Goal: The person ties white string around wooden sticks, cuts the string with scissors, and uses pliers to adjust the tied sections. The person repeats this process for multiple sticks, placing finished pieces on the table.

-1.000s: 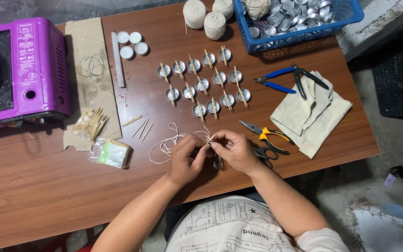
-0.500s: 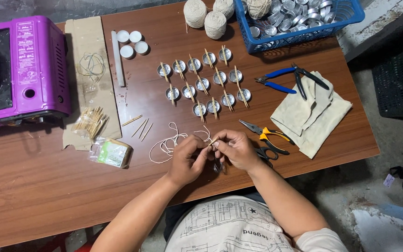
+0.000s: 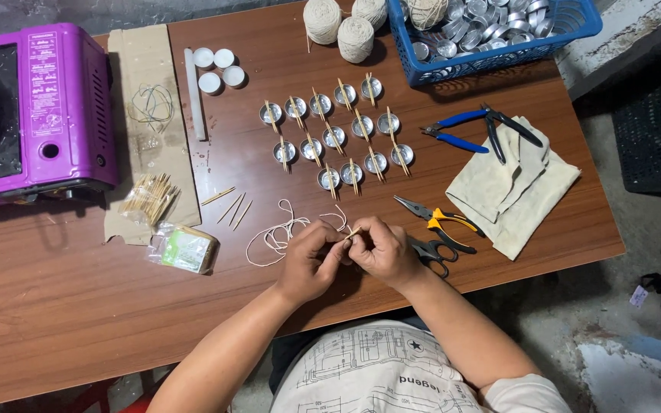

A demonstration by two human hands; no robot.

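Low in the middle of the frame, the left hand [image 3: 309, 260] and the right hand [image 3: 382, 251] meet just above the near edge of the brown worktop [image 3: 55, 306]. Their fingers [image 3: 336, 246] are pinched together on a small wooden stick [image 3: 353, 232], with the white string [image 3: 277, 233] running from the pinch and lying in loose loops to the left of the hands. Just right of the right hand lie black scissors [image 3: 431, 251] and yellow-handled pliers [image 3: 434, 216]. To the left of the string sit a small clear packet [image 3: 185, 248], a few loose sticks [image 3: 231, 205] and a bundle of sticks [image 3: 149, 197] on a strip of cardboard [image 3: 143, 57].

Further up, in the centre, stand rows of small metal cups [image 3: 336, 138], many with a stick laid across. Right of them lie blue-handled pliers [image 3: 457, 130] beside folded cloth gloves [image 3: 510, 183]. At the far left sits a purple stove [image 3: 28, 107]. Near the top are three white candles [image 3: 219, 67], balls of twine [image 3: 342, 27] and a blue basket [image 3: 499, 53] of empty metal cups.
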